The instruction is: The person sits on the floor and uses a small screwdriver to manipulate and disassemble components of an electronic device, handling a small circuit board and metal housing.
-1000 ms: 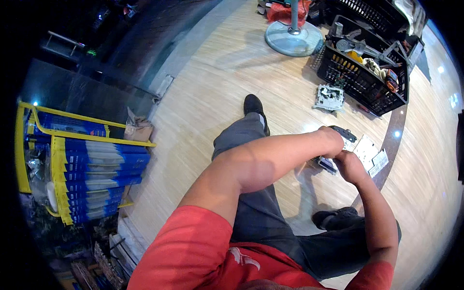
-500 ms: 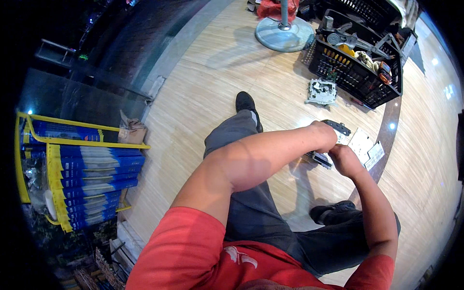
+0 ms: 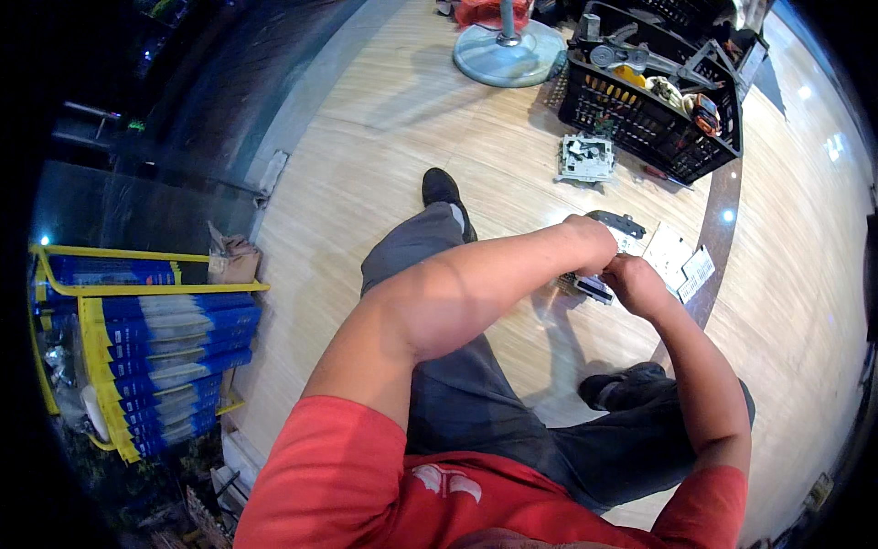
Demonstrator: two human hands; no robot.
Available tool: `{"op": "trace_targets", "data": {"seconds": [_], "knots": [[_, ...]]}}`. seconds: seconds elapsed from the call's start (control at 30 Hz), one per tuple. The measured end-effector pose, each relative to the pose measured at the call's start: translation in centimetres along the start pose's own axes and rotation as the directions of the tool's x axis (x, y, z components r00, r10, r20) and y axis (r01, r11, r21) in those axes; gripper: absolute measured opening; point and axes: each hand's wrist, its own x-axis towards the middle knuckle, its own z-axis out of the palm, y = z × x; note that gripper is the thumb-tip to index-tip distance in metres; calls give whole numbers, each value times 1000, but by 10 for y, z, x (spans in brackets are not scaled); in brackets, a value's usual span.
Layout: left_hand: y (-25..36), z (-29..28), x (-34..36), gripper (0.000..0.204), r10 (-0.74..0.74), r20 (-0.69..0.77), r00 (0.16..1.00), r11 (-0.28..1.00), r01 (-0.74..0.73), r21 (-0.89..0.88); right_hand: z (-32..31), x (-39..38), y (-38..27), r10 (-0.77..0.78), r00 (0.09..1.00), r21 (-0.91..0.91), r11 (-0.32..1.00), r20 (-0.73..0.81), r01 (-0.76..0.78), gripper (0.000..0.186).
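- Our left hand (image 3: 590,245) and right hand (image 3: 636,282) meet above the floor, both closed on a small dark component (image 3: 586,287).
- Its long axis runs roughly left to right, tilting down toward our right hand; which end leads, we cannot tell.
- Pale flat pieces (image 3: 679,261) lie just beyond on the wooden floor (image 3: 366,165).
- Farther out, a black crate (image 3: 640,110) holds parts.
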Motion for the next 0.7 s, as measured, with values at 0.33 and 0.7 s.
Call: {"op": "trace_targets", "data": {"seconds": [0.33, 0.7], "knots": [[-5, 5, 5, 27, 13, 18, 1000, 999, -14, 35, 1, 1, -8, 43, 998, 37, 998, -47, -41, 13], [-4, -2, -2, 26, 29, 7, 1000, 999, -30, 13, 7, 3, 8, -15, 1000, -36, 999, 28, 16, 14]]}}
